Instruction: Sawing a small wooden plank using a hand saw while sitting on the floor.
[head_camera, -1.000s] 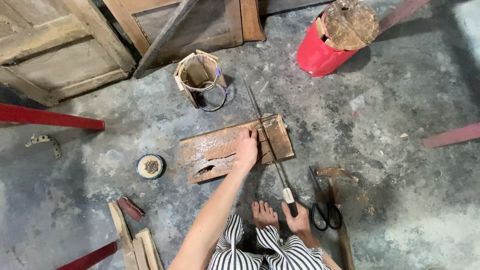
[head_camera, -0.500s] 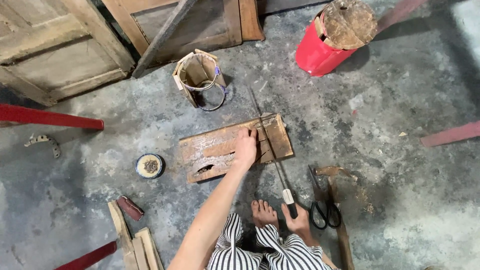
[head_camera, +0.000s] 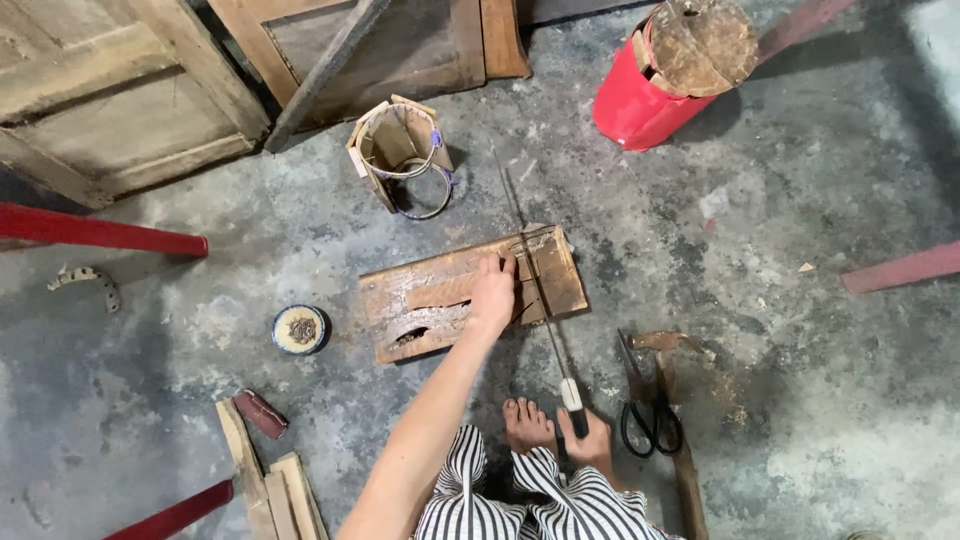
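A worn wooden board lies flat on the concrete floor. My left hand presses down on its right part, fingers spread, just left of a thin saw blade that crosses the board's right end. My right hand grips the saw's handle close to my body. My bare foot rests on the floor just left of that hand, above my striped trousers.
Black-handled scissors and a rusty hammer lie right of the saw. A small round tin sits left of the board, a cardboard box with wire loops behind it, a red bucket holding a stump far right. Wood scraps lie near left.
My left hand stays pressed on the board. The saw handle and my right hand shift only slightly along the blade's line.
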